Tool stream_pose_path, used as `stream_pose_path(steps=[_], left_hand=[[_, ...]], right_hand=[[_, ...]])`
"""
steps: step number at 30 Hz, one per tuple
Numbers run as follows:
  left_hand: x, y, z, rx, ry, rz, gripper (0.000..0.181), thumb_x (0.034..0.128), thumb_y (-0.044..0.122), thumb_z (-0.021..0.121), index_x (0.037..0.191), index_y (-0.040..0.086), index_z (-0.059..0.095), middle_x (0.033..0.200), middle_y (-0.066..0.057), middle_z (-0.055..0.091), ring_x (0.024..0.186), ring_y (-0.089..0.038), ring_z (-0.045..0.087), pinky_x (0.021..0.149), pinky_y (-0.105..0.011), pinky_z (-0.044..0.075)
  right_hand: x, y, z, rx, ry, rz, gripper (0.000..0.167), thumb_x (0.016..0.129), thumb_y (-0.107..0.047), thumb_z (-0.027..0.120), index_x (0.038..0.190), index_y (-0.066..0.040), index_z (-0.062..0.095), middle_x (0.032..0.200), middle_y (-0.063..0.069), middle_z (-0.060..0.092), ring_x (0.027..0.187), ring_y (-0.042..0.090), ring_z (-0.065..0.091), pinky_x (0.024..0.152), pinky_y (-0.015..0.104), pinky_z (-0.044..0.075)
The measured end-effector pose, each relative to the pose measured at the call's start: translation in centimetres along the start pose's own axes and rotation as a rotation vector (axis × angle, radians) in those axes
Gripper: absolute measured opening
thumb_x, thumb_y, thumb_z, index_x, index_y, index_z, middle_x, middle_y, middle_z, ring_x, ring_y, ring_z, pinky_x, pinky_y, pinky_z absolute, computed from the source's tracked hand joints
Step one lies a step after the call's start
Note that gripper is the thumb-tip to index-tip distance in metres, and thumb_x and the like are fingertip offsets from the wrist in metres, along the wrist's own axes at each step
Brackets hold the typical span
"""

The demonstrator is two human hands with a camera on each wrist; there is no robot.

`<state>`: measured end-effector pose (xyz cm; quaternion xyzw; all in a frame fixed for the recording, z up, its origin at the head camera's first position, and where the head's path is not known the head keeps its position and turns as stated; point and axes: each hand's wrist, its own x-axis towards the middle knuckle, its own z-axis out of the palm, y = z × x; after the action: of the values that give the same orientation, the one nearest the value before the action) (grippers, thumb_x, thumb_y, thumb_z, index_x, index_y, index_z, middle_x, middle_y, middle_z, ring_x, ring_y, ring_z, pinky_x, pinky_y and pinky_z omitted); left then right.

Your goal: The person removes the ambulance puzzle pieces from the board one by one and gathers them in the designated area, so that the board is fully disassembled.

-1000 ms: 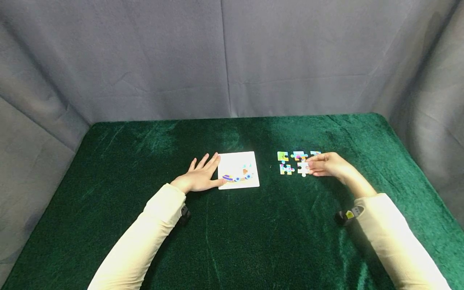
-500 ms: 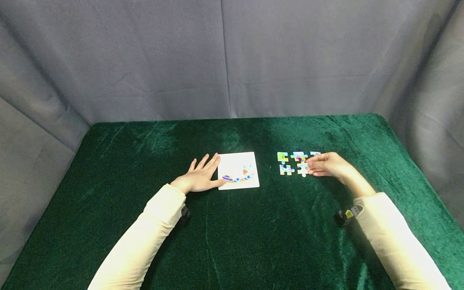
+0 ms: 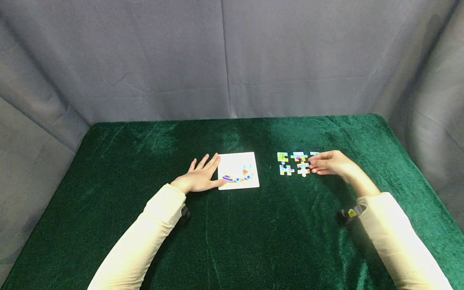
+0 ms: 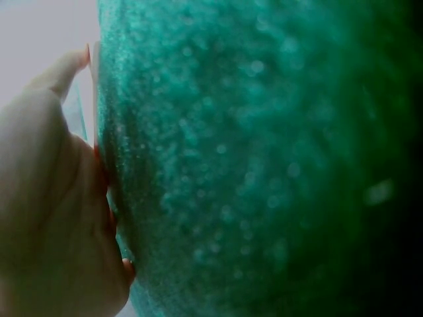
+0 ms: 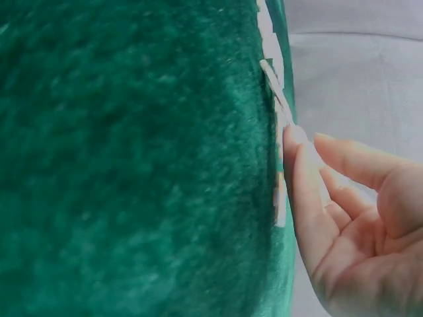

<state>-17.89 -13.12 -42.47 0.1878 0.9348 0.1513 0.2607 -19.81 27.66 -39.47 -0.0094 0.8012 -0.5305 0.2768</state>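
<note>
Head view, entered as found: one white board (image 3: 237, 161) lying flat on the green table cover (image 3: 232, 241), bearing a coloured print along its lower part, the upper part lost to glare. One left hand (image 3: 198, 180), palm down, fingers straight and spread wide, thumb over the board's lower left corner and index fingertip at its left edge. To the right of the board and apart from it, we count five puzzle pieces in two rows: a green piece (image 3: 282, 156), an upper middle piece (image 3: 299, 155), an upper right piece (image 3: 315, 152) partly hidden by the hand, a lower left piece (image 3: 284, 170) and a lower right piece (image 3: 303, 168). One right hand (image 3: 331, 163), fingers bent and close together, fingertips just beside the lower right piece. From the right wrist we list a tilted piece (image 5: 273, 87), its raised edge meeting the fingertips (image 5: 291, 135), the thumb standing off; whether it is pinched or merely touched we cannot tell. Progress, by our judgement: early; the pieces are laid out in rough order. Outstanding: visible gaps part the left column from the middle, so those are not joined; whether upper and lower neighbours lock, we cannot tell. None of the five lies on the board; further pieces may be hidden beneath the right hand.
</note>
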Motion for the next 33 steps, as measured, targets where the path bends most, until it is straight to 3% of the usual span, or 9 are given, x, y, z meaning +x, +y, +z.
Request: stream_pose_path(steps=[7,17,23,33], left_hand=[[-0.5,0.5,-0.4,0.002,0.0,0.004,0.087,0.0947,0.055,0.042,0.154,0.012,-0.005,0.163,-0.003,-0.009,0.15,-0.028,-0.012,0.118,-0.056,-0.01],[-0.6,0.5,-0.4,0.007,-0.003,-0.001,0.087,0.0951,0.056,0.041,0.154,0.013,-0.005,0.163,-0.002,-0.01,0.15,-0.028,-0.013,0.118,-0.055,-0.009],[-0.5,0.4,-0.3,0.012,0.001,0.005,0.087,0.095,0.057,0.04,0.154,0.013,-0.005,0.163,-0.003,-0.009,0.15,-0.028,-0.013,0.118,-0.055,-0.01],[-0.6,0.6,-0.4,0.013,-0.002,-0.002,0.087,0.0951,0.057,0.04,0.155,0.011,-0.004,0.163,-0.004,-0.009,0.15,-0.029,-0.012,0.118,-0.057,-0.008]], right_hand=[[0.0,-1.6,0.6,-0.098,0.037,-0.014,0.045,0.098,-0.013,0.05,0.132,0.016,0.042,0.085,-0.012,0.068,0.075,-0.004,0.064,0.072,0.017,0.055],[0.4,-3.5,1.8,-0.143,0.038,-0.06,0.043,0.099,-0.014,0.049,0.131,0.014,0.045,0.089,-0.008,0.068,0.076,-0.002,0.063,0.075,0.019,0.055],[1.0,-4.6,2.9,-0.18,0.025,-0.1,0.042,0.099,-0.014,0.049,0.131,0.012,0.046,0.101,0.004,0.07,0.078,0.0,0.064,0.078,0.024,0.057],[2.4,-5.8,6.6,-0.199,0.007,-0.157,0.036,0.096,-0.009,0.052,0.126,0.01,0.053,0.115,0.026,0.064,0.091,0.011,0.066,0.087,0.033,0.056]])
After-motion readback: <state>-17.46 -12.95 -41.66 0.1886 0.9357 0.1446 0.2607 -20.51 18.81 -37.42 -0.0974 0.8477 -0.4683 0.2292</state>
